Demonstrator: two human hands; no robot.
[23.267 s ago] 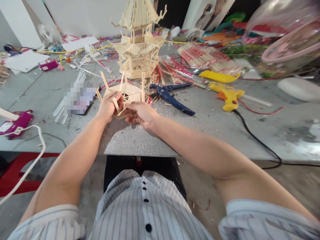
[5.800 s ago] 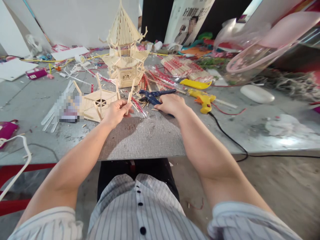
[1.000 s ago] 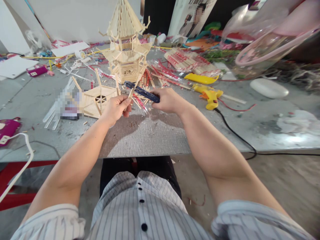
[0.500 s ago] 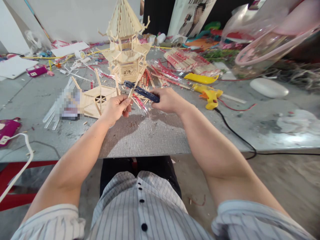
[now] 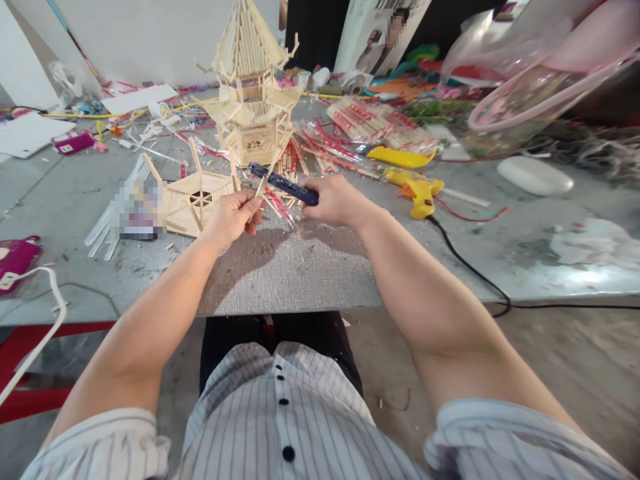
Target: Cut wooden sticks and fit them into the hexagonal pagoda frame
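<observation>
My left hand (image 5: 235, 217) is closed, pinching a thin wooden stick (image 5: 262, 185) that points up and to the right. My right hand (image 5: 333, 199) is wrapped round a long dark blue hand tool (image 5: 287, 184), whose far end crosses the stick. Whether its tip grips or only touches the wood, I cannot make out. Just left of my left hand lies a hexagonal stick frame (image 5: 183, 203) with upright posts. Behind both hands stands a pagoda model (image 5: 255, 113) built of the same pale sticks.
A yellow glue gun (image 5: 417, 193) with a black cord lies to the right, beside a yellow saw-like piece (image 5: 403, 157). Wrapped chopstick packs (image 5: 360, 120) are piled behind. Clear glue sticks (image 5: 103, 230) lie left. A white oval object (image 5: 535, 176) sits far right.
</observation>
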